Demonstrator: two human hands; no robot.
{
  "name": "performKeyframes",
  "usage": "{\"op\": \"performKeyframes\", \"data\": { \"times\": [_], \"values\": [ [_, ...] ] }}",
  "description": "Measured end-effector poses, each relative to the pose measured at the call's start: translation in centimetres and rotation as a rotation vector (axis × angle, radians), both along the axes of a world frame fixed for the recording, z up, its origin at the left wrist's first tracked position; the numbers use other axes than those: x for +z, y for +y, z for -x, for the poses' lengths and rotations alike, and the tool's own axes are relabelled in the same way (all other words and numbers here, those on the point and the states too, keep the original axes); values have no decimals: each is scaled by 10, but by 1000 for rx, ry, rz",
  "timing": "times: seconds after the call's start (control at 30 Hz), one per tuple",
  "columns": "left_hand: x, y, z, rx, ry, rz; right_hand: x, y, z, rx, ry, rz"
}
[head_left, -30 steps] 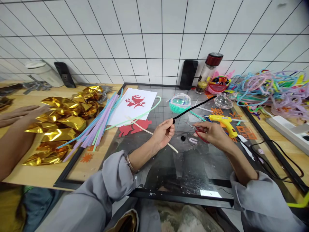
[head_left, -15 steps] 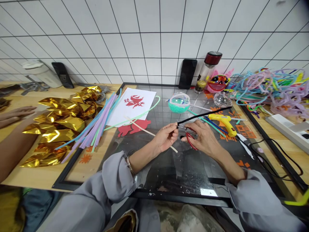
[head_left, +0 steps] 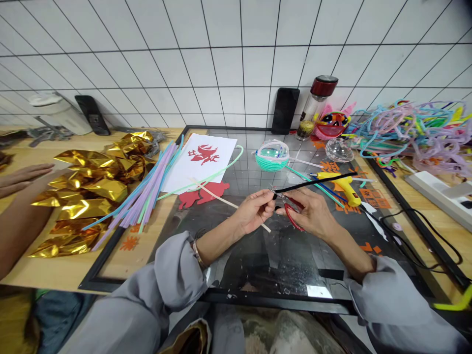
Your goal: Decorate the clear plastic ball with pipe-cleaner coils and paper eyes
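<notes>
My left hand [head_left: 254, 210] pinches the near end of a long black pipe cleaner [head_left: 317, 182] that runs out to the right, above the dark cutting mat [head_left: 258, 255]. My right hand [head_left: 313, 214] grips small red-handled scissors [head_left: 291, 209], blades pointing left at the pipe cleaner's held end. The two hands almost touch. A pale stick [head_left: 221, 199] lies on the mat under my left hand.
A yellow glue gun [head_left: 341, 186] and its black cord lie right of my hands. A teal wrapped ball [head_left: 272, 156], red paper cutouts [head_left: 201, 194], pastel pipe cleaners [head_left: 147, 189] and gold foil [head_left: 92, 187] lie left. Another person's hand [head_left: 20, 176] rests far left. A tangle of pipe cleaners [head_left: 416, 135] lies right.
My right hand has brought the scissors left to the pipe cleaner's held end. The pipe cleaner has dropped from a steep upward slant to nearly level.
</notes>
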State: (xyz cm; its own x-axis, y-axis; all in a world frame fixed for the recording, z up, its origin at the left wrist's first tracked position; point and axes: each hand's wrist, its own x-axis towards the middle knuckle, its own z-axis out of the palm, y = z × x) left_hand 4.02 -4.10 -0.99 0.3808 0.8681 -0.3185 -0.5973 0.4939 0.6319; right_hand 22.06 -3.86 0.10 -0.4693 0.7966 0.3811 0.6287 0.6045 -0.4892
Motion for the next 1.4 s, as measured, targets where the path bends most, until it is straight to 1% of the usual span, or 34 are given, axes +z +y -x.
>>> {"op": "performKeyframes", "data": {
  "times": [0.27,0.43,0.67,0.87,0.93,1.1,1.17,1.27,1.33,1.4],
  "values": [
    [0,-2,0,-41,0,-62,-4,-3,-2,-20,-11,-137],
    [-1,-5,-1,-56,17,-86,-6,-9,-1,-50,-17,-128],
    [0,-6,-1,-76,10,-103,-7,-15,2,-65,-18,-172],
    [3,-7,-1,-106,-11,-122,-10,-14,4,-34,34,-275],
    [3,-5,-1,-83,-10,-111,-9,-14,3,-49,31,-299],
    [0,3,3,71,35,-92,-4,-11,-3,-118,30,-331],
    [-1,7,6,110,69,-99,-1,-9,-7,-69,-17,-277],
    [-2,12,10,152,115,-125,4,-9,-10,96,-197,-143],
    [-1,14,12,173,123,-143,8,-13,-7,189,-304,-65],
    [-1,16,13,191,116,-152,12,-21,-1,253,-349,-8]
  ]
}}
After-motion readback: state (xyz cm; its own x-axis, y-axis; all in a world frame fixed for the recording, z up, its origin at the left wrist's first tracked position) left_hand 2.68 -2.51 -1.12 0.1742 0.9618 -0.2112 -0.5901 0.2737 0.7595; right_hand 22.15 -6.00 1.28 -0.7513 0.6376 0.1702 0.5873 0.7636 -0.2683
